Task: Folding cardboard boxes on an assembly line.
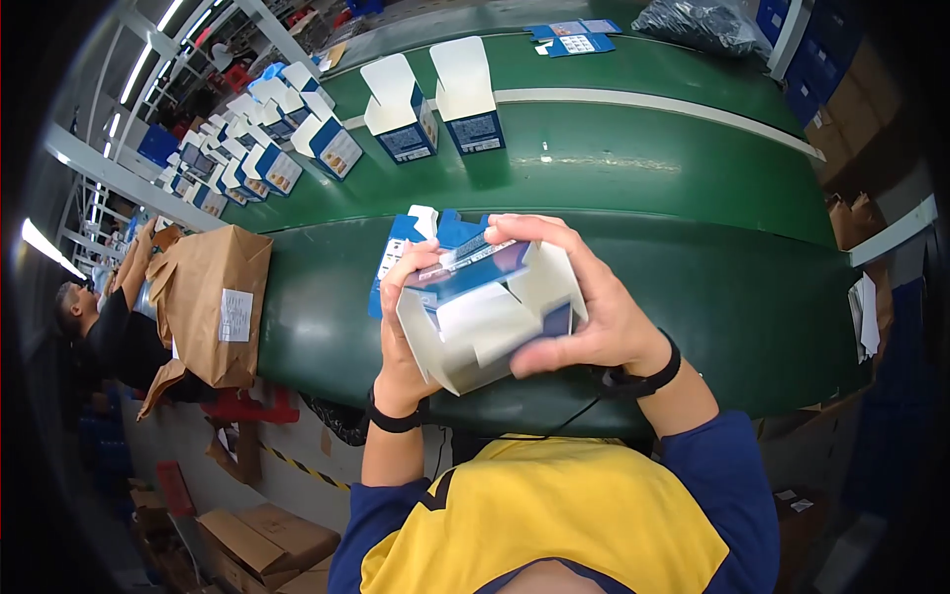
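Between my two hands is a small blue and white carton [473,325], tilted, its open end with white flaps facing me. My left hand [401,332] is closed round its left side. My right hand [604,317] grips the right side, fingers over the top and thumb at the lower edge. Just behind the carton, flat blue and white carton blanks [392,259] lie on the green work surface [712,317], partly hidden by my hands and the carton. Both wrists have black bands.
Two opened cartons [401,129] stand upright on the green belt [643,163], with several more [267,163] grouped to the left. A brown paper sack [247,267] stands at the left edge, near another person [109,327]. Flat cartons [576,42] and a dark plastic bag [698,25] lie at the back.
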Tool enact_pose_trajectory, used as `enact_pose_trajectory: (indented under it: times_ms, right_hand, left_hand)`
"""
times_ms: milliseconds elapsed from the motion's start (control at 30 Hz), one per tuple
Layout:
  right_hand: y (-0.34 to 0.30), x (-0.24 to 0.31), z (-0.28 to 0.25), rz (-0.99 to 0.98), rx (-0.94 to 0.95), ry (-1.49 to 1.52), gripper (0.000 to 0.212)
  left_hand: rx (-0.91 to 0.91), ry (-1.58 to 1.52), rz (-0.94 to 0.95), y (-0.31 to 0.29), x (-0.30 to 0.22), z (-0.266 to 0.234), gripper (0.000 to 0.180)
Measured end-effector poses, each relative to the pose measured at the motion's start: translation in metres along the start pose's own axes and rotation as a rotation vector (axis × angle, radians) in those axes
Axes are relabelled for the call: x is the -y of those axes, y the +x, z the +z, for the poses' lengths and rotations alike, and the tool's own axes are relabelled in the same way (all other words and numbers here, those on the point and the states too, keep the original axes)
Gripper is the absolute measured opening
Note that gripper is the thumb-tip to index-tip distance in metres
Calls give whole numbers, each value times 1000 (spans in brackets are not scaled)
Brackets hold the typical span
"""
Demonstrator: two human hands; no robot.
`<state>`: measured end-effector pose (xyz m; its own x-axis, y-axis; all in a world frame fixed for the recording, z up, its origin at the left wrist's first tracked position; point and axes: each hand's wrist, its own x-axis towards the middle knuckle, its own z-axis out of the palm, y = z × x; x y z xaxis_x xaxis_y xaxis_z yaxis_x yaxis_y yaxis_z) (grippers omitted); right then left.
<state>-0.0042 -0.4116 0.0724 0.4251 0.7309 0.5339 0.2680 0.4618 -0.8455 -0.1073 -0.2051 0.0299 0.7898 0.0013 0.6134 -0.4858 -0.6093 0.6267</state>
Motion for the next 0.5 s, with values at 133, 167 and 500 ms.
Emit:
enact_pose_trajectory:
  times_ms: [133, 167, 500]
  right_hand:
    - [4, 5, 8, 119, -291, 135, 94]
    - [5, 4, 9, 149, -404, 238, 88]
    - [-1, -12, -5, 62, -245, 363, 73]
  left_hand:
    - [82, 73, -167, -13, -15, 16, 103]
    - [82, 70, -168, -10, -18, 22, 103]
    - [-41, 129, 198, 32, -38, 24, 57]
